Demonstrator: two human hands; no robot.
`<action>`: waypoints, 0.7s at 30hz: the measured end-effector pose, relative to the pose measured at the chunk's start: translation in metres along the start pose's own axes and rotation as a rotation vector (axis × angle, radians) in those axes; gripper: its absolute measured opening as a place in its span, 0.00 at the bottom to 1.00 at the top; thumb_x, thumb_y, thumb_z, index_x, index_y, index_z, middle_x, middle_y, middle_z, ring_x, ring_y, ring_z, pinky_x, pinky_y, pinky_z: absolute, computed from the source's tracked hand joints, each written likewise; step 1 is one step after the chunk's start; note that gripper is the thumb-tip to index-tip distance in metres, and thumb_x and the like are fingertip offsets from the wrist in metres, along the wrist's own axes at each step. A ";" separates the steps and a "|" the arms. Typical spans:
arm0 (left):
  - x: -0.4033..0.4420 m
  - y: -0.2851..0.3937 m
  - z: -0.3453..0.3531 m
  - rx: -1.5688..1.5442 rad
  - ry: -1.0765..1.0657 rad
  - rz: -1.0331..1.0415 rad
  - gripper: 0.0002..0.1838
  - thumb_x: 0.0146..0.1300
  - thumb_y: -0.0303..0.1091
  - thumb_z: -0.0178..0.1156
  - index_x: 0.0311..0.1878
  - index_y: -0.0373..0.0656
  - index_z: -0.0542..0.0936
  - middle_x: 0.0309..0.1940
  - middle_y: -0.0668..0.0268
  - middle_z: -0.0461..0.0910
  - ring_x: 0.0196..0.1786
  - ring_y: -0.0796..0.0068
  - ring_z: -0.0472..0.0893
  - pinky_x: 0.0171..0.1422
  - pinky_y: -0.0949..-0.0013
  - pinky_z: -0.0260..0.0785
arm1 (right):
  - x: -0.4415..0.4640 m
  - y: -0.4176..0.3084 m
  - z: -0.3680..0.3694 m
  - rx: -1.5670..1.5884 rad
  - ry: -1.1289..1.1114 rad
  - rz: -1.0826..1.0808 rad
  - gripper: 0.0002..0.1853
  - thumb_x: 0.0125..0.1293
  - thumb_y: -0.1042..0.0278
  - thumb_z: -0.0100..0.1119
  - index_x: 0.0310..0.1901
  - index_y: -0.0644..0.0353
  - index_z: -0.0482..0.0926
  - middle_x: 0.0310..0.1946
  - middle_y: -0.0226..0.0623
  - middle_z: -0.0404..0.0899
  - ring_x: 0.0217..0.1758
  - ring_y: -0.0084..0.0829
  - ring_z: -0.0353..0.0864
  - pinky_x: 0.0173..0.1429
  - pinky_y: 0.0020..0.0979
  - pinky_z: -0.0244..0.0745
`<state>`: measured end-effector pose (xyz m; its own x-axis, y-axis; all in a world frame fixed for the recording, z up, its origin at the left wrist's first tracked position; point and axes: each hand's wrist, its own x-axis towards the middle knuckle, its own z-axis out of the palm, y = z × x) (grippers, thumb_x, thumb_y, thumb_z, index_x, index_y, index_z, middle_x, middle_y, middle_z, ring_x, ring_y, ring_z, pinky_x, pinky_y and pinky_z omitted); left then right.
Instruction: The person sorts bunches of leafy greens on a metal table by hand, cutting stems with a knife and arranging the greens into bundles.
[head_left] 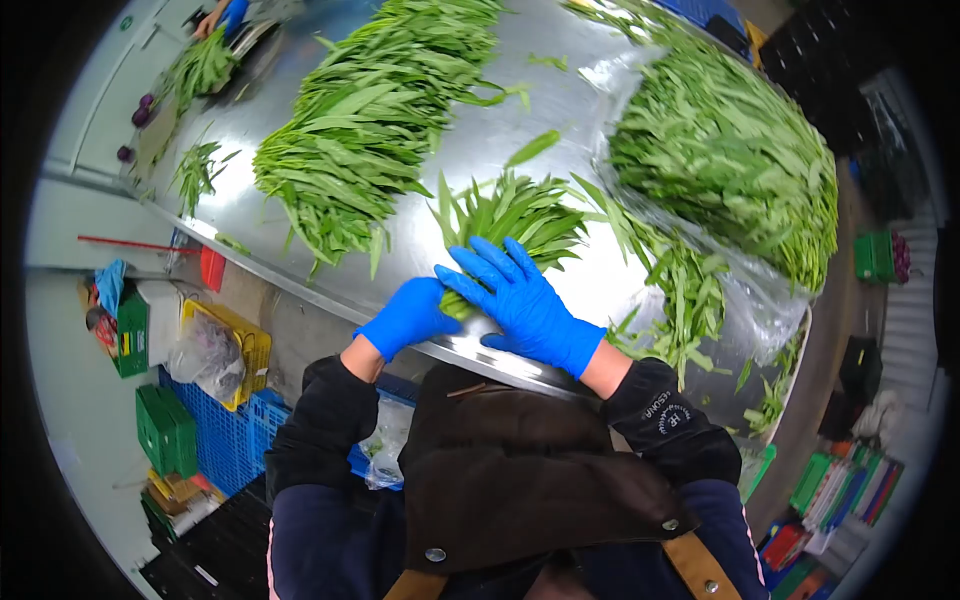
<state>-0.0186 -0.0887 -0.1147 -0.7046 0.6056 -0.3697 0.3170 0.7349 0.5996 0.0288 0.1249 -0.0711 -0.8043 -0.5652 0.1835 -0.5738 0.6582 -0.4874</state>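
Observation:
A small bunch of long-leaved greens (520,215) lies at the near edge of the metal table, its leaves fanned away from me. My left hand (412,312), in a blue glove, is closed around the stem end. My right hand (525,305), also blue-gloved, rests on the near side of the bunch with its fingers spread. The right thumb points toward the stems close to the table rim. Part of the stems is hidden under my hands.
A long row of greens (360,120) lies at left on the metal table (540,100). A large heap (720,150) sits on clear plastic (770,300) at right. Another person's gloved hand (233,15) is at the far left. Crates (215,425) stand below the table.

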 end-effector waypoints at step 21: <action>-0.026 -0.198 -0.004 -0.153 0.987 -0.120 0.15 0.55 0.40 0.67 0.45 0.46 0.83 0.29 0.61 0.83 0.27 0.65 0.81 0.37 0.67 0.75 | 0.232 0.017 -0.062 -0.267 -0.133 0.349 0.36 0.49 0.65 0.64 0.65 0.42 0.68 0.39 0.46 0.82 0.41 0.47 0.82 0.45 0.40 0.77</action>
<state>-0.0657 -0.2511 -0.2216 -0.9594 -0.0447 0.2783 0.1733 0.6852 0.7074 -0.1768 0.0361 0.0164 -0.9396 -0.3347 -0.0723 -0.3062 0.9158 -0.2600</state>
